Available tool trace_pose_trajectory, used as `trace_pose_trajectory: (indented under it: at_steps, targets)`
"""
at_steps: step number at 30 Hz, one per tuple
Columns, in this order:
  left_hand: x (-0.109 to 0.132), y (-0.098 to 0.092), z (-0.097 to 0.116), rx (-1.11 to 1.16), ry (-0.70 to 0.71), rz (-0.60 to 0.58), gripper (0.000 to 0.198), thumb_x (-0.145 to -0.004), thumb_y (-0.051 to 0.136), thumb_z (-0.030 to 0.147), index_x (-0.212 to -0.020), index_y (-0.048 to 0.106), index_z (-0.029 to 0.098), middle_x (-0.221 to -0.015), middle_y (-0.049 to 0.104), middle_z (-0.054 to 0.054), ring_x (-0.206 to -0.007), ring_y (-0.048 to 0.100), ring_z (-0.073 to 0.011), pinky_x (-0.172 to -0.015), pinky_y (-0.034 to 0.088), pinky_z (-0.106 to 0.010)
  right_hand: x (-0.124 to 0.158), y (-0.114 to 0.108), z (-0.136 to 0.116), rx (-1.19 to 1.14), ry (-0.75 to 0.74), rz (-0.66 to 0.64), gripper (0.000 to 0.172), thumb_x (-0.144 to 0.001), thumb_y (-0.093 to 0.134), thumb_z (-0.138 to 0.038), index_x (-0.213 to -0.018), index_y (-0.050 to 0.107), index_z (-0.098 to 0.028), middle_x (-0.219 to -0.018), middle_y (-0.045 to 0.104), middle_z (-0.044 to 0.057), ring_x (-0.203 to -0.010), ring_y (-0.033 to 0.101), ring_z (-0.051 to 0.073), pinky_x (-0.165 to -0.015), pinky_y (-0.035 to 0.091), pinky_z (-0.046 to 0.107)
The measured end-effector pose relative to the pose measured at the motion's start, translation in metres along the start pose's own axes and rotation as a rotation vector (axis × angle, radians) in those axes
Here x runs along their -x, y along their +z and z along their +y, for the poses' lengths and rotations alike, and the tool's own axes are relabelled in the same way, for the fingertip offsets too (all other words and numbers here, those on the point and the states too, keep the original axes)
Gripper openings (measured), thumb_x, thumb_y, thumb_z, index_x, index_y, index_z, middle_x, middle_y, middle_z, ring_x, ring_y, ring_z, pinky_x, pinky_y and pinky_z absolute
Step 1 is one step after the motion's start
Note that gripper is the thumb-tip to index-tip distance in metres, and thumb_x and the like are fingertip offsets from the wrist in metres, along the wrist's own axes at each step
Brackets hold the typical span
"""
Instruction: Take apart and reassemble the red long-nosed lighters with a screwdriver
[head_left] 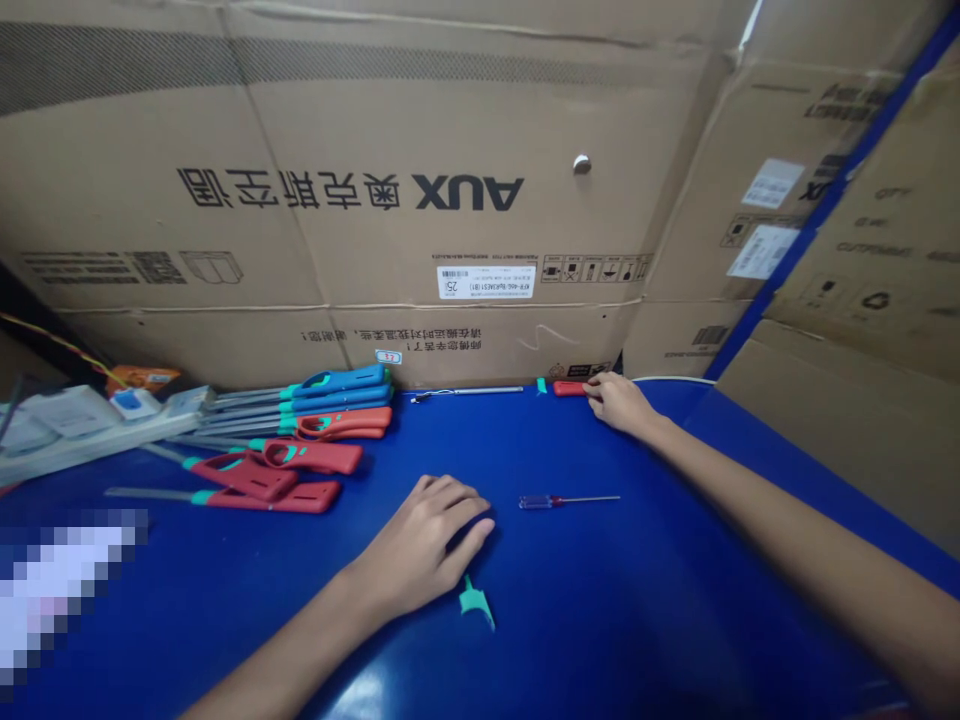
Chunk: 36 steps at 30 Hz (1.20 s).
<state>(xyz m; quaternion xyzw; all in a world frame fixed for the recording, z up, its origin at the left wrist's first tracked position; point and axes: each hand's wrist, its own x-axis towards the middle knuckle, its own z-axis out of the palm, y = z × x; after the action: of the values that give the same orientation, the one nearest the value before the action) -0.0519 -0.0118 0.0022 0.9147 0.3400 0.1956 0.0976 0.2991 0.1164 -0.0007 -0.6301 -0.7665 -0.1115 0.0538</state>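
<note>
On the blue table my left hand rests with its fingers bent and thumb apart, nothing visible in it. A green trigger-shaped piece lies just below that hand. My right hand reaches to the foot of the cardboard, its fingers closed on the right end of a red handle part. Left of the red part are a small green piece and a thin metal tube with a wire. A screwdriver with a clear handle lies between my hands.
Several blue, orange and red lighters with metal rods are piled at the left, beside a white power strip. Large cardboard sheets stand along the back and right. A pixelated patch covers the lower left.
</note>
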Motion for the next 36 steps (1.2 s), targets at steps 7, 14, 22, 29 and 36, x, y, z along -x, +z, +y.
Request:
trace_pose_trajectory:
  at_steps: [7, 14, 22, 29, 36]
  targets:
    - [0.0, -0.001, 0.001, 0.0, -0.025, 0.003, 0.024, -0.097, 0.044, 0.029, -0.105, 0.066, 0.021, -0.106, 0.069, -0.007, -0.098, 0.063, -0.0236, -0.094, 0.043, -0.05, 0.001, 0.002, 0.001, 0.025, -0.034, -0.008, 0.03, -0.094, 0.056, -0.033, -0.119, 0.058, -0.017, -0.123, 0.059, 0.01, -0.102, 0.061, 0.021, -0.087, 0.053, 0.041]
    - [0.0, -0.001, -0.002, 0.024, -0.071, -0.012, 0.026, -0.098, 0.042, 0.031, -0.104, 0.065, 0.022, -0.108, 0.068, -0.005, -0.101, 0.062, -0.0216, -0.098, 0.041, -0.049, -0.002, 0.01, 0.002, 0.013, -0.046, 0.001, 0.029, -0.095, 0.055, -0.033, -0.12, 0.058, -0.018, -0.123, 0.058, 0.009, -0.103, 0.061, 0.021, -0.087, 0.053, 0.041]
    - [-0.001, -0.004, -0.001, 0.012, -0.072, -0.049, 0.027, -0.099, 0.04, 0.032, -0.107, 0.064, 0.022, -0.109, 0.068, -0.005, -0.103, 0.061, -0.0229, -0.099, 0.039, -0.051, -0.007, 0.004, 0.0, -0.014, -0.021, 0.001, 0.029, -0.095, 0.055, -0.033, -0.12, 0.058, -0.019, -0.124, 0.058, 0.009, -0.103, 0.061, 0.021, -0.087, 0.053, 0.041]
    - [0.001, -0.014, -0.005, 0.084, -0.098, -0.09, 0.027, -0.097, 0.044, 0.036, -0.109, 0.063, 0.022, -0.106, 0.068, -0.005, -0.106, 0.059, -0.0239, -0.102, 0.036, -0.051, -0.008, -0.004, -0.009, -0.075, 0.021, 0.031, 0.029, -0.095, 0.055, -0.033, -0.119, 0.058, -0.018, -0.123, 0.059, 0.009, -0.102, 0.061, 0.02, -0.087, 0.053, 0.041]
    - [0.005, -0.028, 0.005, 0.26, -0.05, -0.364, 0.049, -0.057, 0.084, 0.05, -0.094, 0.064, 0.023, -0.098, 0.065, 0.0, -0.101, 0.059, -0.0244, -0.104, 0.036, -0.046, 0.004, -0.015, -0.019, -0.189, 0.077, 0.13, 0.029, -0.094, 0.056, -0.033, -0.119, 0.058, -0.018, -0.123, 0.059, 0.009, -0.103, 0.061, 0.021, -0.088, 0.052, 0.043]
